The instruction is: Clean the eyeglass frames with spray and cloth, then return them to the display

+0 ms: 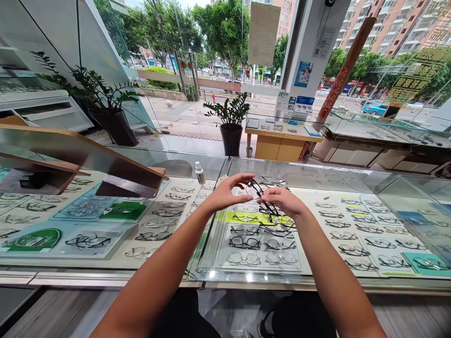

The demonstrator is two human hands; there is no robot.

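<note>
Above the glass display case, a pair of dark-framed eyeglasses (257, 188) is held at a slant, its thin temples pointing down toward me. My right hand (283, 200) pinches it between thumb and fingers near the middle. To its left, my left hand (229, 191) has thumb and fingers spread apart in a C shape. Its fingertips are close to the upper end of the eyeglasses; whether they touch it I cannot tell. Under the glass, directly below both hands, rows of eyeglasses (244, 242) lie on a light tray with a yellow-green strip.
A small white bottle (200, 173) stands on the glass counter (218, 164), left of my hands. Further left is a tilted wooden-framed stand (130, 164). Potted plants (230, 136) and a small wooden display table (282, 143) are beyond the counter, before the window.
</note>
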